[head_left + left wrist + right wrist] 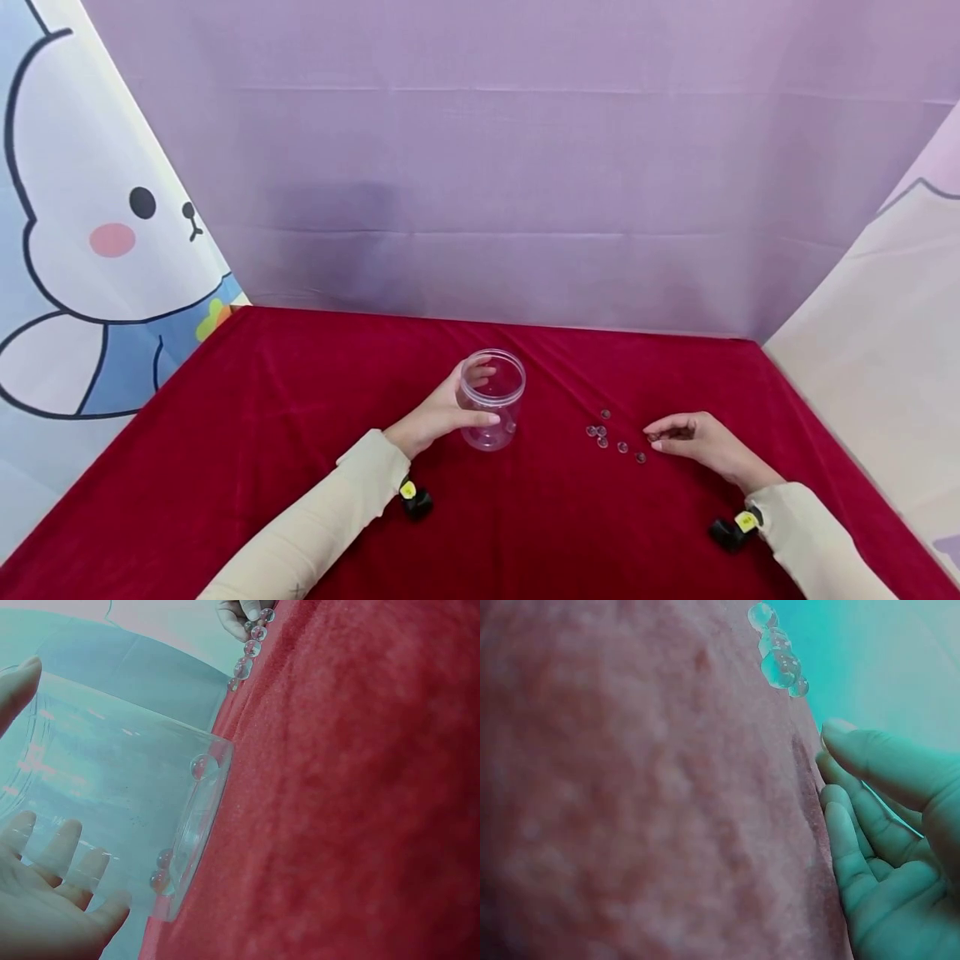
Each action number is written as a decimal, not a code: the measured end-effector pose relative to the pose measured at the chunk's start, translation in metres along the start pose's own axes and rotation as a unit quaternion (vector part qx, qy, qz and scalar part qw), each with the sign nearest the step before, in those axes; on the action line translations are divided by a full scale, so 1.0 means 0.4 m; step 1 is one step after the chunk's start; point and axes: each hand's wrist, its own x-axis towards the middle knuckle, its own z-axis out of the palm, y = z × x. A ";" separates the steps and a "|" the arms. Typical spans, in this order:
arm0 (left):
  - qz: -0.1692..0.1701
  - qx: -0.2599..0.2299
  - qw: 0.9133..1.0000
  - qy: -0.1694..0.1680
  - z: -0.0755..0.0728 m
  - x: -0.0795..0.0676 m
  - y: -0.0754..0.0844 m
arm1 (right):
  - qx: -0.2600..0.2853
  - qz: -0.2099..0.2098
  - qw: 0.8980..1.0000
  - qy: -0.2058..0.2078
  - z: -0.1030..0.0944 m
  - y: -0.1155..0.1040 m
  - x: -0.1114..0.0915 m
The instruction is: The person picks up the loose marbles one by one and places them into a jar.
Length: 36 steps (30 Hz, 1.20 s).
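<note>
My left hand [442,417] grips a clear plastic jar [491,425], thumb across its near side and fingers round the back. The jar stands upright and lidless on the red cloth. Inside, near its base, the left wrist view shows a few clear glass marbles [203,766]. To the right, several more clear marbles [602,432] lie loosely grouped on the cloth. Just right of them, my right hand [701,446] rests low by the cloth, thumb and fingertips pinching a marble [652,437]. That marble is mostly hidden by the fingers in the right wrist view.
Red velvet cloth [315,375] covers the table and shows some creases. A purple curtain [487,167] hangs behind the table's far edge. Printed cloth panels stand at the left [75,208] and right [885,350] sides.
</note>
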 end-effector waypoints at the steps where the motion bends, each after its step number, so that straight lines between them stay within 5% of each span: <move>1: 0.000 -0.001 1.000 -0.001 0.000 0.000 0.000 | -0.002 0.002 1.000 -0.001 -0.001 -0.001 0.001; 36: 0.004 0.005 1.000 0.000 0.000 0.004 -0.011 | 0.018 -0.003 0.998 0.063 0.039 -0.090 0.052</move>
